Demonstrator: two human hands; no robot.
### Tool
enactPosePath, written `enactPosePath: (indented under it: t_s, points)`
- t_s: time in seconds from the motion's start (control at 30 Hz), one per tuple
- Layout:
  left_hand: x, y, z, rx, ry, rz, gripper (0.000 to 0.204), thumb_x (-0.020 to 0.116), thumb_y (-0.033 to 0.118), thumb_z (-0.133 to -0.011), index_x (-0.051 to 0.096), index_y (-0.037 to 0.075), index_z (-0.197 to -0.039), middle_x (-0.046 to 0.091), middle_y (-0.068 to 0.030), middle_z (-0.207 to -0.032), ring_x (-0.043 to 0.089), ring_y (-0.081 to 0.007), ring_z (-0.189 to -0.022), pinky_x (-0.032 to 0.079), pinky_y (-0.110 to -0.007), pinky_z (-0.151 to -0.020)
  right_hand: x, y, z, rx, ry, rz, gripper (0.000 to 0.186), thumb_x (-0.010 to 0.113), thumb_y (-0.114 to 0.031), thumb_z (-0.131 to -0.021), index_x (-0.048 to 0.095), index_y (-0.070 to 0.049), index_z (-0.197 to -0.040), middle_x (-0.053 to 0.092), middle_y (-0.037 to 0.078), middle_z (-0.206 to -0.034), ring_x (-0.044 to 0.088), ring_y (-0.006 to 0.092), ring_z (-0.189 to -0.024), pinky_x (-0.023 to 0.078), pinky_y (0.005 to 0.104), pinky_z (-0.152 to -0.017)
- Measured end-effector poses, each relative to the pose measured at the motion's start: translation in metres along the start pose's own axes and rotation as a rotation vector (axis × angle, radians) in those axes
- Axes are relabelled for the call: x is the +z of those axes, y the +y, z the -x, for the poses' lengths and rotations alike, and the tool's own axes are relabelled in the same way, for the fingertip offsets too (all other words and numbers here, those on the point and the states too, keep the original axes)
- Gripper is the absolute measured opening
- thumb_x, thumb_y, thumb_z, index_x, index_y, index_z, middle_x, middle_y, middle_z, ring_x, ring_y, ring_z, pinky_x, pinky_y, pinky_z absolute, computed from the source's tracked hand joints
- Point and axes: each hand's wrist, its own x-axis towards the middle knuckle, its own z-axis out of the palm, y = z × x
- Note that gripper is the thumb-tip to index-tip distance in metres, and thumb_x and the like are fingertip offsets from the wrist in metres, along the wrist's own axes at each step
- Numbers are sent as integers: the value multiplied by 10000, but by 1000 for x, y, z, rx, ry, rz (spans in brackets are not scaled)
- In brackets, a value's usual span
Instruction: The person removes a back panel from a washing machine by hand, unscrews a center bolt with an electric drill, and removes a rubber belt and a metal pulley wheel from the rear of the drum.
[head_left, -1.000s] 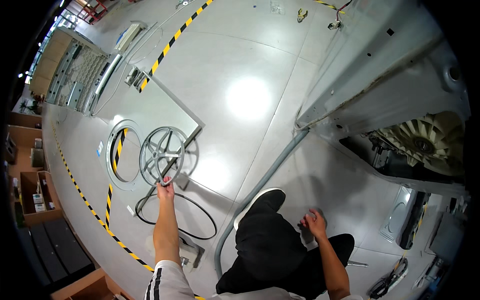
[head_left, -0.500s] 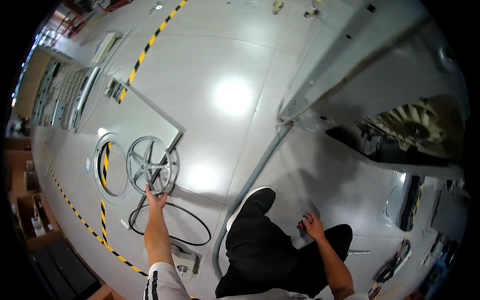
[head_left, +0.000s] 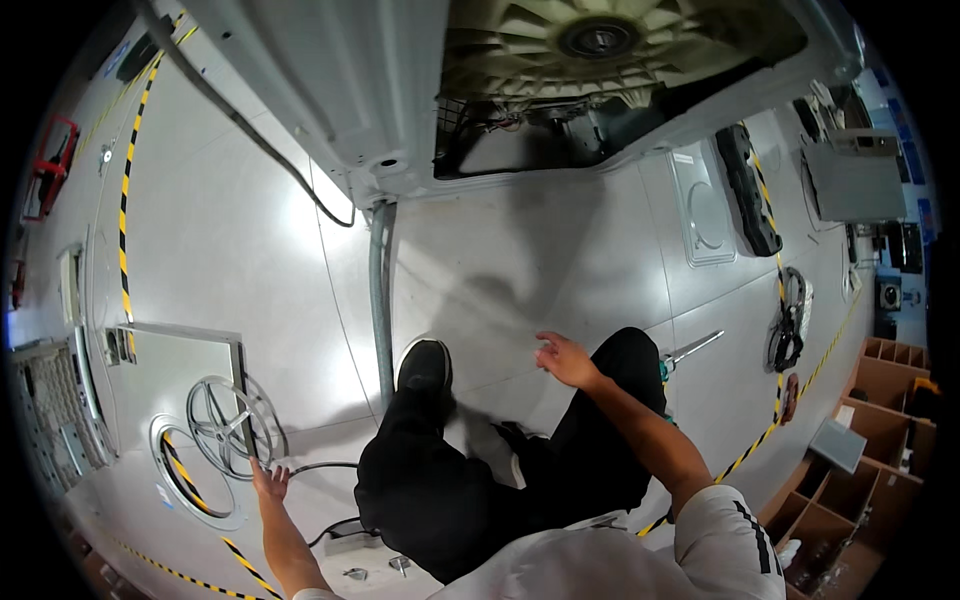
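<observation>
My left hand is low at the left, thumb and fingers apart, with a fingertip at the near rim of a grey spoked pulley wheel. That wheel leans over a pale metal panel with a round ringed hole. Whether the fingertip presses on the rim I cannot tell. My right hand hovers above the floor in front of my bent knee, index finger stretched out, nothing seen in it. Ahead stands a grey washing machine cabinet, its opening showing a ribbed plastic tub.
A grey hose runs from the cabinet toward my shoe. A black belt lies beside the wheel. A ratchet wrench, a clear-windowed flat panel and a long black part lie right, near a partitioned brown box.
My view has swung right, bringing the cabinet's opening to the top middle. The wheel now shows farther left and lower. My right hand has lifted forward and its fingers have loosened.
</observation>
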Motion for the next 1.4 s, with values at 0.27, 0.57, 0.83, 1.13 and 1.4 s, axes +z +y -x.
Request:
enactPosePath:
  t_s: [0.27,0.57,0.83,1.13,1.4]
  points:
    - [11,27,31,230,45,-561,822,639,449,-812,213,103,-1423,309,-109,-1405,405,-351,-1224,481,-489,-780,-43,-27,23,-55,129,-233,407,567,-211,-893,482,3,-1230,670,126,-920,653,192,-835,494,298,-731]
    - [138,84,213,1078,-465,-1361,381,603,203,-873,552,-40,-1162,617,-191,-1102,621,-295,-1014,502,-328,-816,-77,-41,59,-260,253,-492,360,591,-201,-895,530,5,-1184,657,149,-964,636,174,-883,490,295,-794]
    - [247,79,433,1760,-619,-1345,297,642,94,-820,594,-17,-1092,606,-190,-1094,594,-348,-998,486,-369,-846,-88,-24,89,-290,352,-727,326,583,-165,-894,552,29,-1154,665,139,-954,656,170,-861,495,277,-769]
    - [329,50,548,2346,-526,-1301,392,680,99,-781,558,21,-1146,512,-166,-1264,461,-351,-1191,392,-417,-986,-85,-9,93,-322,379,-753,290,570,-129,-892,559,35,-1131,675,127,-934,661,160,-856,492,253,-743]
    - [401,55,626,2666,-341,-1226,609,709,130,-744,433,12,-1274,294,-207,-1426,317,-383,-1298,302,-437,-1054,-86,-8,91,-362,465,-559,273,602,-144,-868,596,15,-1089,683,140,-889,669,170,-815,504,268,-725]
